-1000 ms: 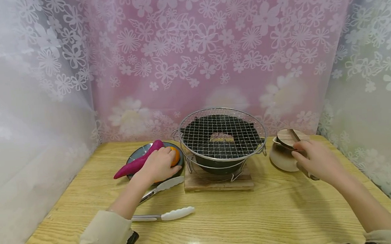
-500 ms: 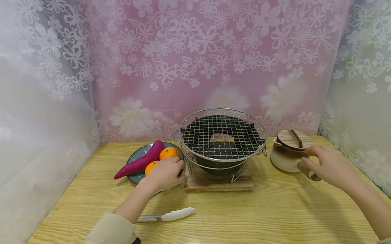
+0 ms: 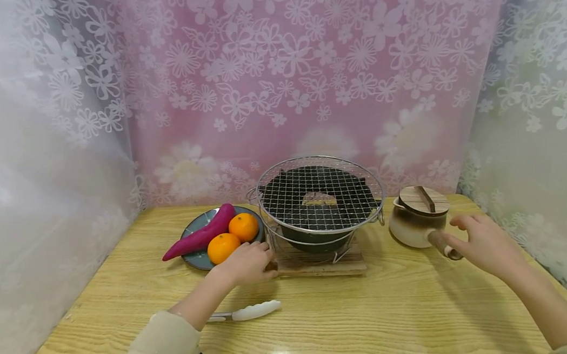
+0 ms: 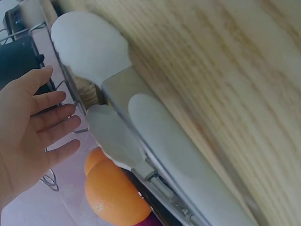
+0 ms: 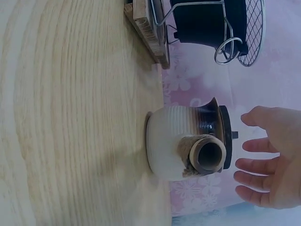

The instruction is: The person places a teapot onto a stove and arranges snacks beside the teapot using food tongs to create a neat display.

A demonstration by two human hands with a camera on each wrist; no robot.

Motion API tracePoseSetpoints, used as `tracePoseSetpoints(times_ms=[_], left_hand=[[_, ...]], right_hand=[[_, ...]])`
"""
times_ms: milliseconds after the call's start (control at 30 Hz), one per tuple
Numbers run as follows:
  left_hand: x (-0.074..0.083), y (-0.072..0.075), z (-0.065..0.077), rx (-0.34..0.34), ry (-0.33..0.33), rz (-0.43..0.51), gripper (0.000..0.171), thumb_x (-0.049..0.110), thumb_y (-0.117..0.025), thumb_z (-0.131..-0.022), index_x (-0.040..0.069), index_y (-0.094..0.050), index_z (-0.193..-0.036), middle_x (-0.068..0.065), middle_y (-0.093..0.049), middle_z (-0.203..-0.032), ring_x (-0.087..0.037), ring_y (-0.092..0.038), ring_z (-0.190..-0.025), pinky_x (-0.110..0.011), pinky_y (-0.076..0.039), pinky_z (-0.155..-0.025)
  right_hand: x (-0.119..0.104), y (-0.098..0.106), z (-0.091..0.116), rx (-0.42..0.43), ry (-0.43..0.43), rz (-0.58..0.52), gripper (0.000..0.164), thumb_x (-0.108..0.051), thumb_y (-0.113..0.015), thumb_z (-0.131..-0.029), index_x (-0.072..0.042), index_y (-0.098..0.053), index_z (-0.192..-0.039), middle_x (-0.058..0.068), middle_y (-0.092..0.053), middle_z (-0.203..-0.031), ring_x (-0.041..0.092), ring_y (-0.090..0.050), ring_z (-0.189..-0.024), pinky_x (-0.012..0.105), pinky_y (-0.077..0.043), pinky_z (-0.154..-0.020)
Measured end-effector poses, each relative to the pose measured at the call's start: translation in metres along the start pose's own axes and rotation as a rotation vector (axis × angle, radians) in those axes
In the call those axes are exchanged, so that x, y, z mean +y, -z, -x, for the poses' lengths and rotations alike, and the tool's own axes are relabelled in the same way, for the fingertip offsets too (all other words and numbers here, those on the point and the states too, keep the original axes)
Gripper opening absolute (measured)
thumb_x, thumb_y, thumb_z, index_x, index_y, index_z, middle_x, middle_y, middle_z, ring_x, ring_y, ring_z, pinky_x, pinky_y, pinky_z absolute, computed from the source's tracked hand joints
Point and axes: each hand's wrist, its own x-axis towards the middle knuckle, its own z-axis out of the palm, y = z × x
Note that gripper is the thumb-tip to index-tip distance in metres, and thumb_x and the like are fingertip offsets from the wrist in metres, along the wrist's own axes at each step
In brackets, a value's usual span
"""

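My left hand point(image 3: 250, 263) hovers over the table in front of the plate, fingers spread and holding nothing in the left wrist view. Beneath it lie metal tongs point(image 4: 169, 155) with white tips; the head view shows one white tip point(image 3: 256, 310), while the hand hides the other arm. Two oranges point(image 3: 223, 247) and a purple sweet potato point(image 3: 201, 236) rest on a dark plate point(image 3: 197, 259). My right hand point(image 3: 487, 243) is just right of a small cream-and-brown pot point(image 3: 408, 231), apart from its side handle point(image 5: 209, 155). A wooden lid point(image 3: 411, 199) covers the pot.
A round wire grill rack point(image 3: 321, 196) over a black brazier point(image 3: 312, 240) stands mid-table on a wooden board point(image 3: 318, 267). Floral curtains point(image 3: 306, 78) hang behind the table and on both sides.
My left hand has left the oranges and come toward the table's front, uncovering both. My right hand has drawn away from the pot's lid to the right.
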Motion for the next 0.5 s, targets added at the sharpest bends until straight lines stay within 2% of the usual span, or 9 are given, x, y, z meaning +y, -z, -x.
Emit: tracePoseSetpoints(times_ms=[167, 367, 500], left_hand=[[0.004, -0.006, 0.0, -0.029, -0.011, -0.002, 0.026, 0.039, -0.061, -0.087, 0.014, -0.064, -0.092, -0.001, -0.057, -0.089, -0.018, -0.055, -0.085, -0.034, -0.046, -0.076], [0.006, -0.008, 0.0, -0.005, -0.032, -0.002, 0.021, 0.036, -0.062, -0.087, 0.015, -0.065, -0.092, -0.001, -0.057, -0.089, -0.019, -0.055, -0.087, -0.036, -0.044, -0.081], [0.006, -0.01, -0.003, 0.0, -0.05, -0.001, 0.019, 0.035, -0.061, -0.087, 0.016, -0.064, -0.088, 0.001, -0.054, -0.085, -0.018, -0.054, -0.084, -0.036, -0.044, -0.079]], right_hand=[[0.005, -0.004, 0.0, -0.031, -0.032, 0.029, 0.067, -0.049, -0.051, -0.09, 0.012, -0.052, -0.116, 0.037, -0.048, -0.108, 0.048, -0.049, -0.09, 0.052, -0.042, -0.065], [0.012, -0.009, 0.0, -0.055, -0.031, 0.014, 0.059, -0.039, -0.056, -0.09, 0.014, -0.05, -0.116, 0.036, -0.049, -0.103, 0.045, -0.051, -0.085, 0.047, -0.043, -0.06], [0.016, -0.013, -0.001, -0.091, -0.056, -0.019, 0.063, -0.04, -0.056, -0.09, 0.016, -0.046, -0.119, 0.038, -0.047, -0.105, 0.046, -0.051, -0.087, 0.047, -0.044, -0.06]])
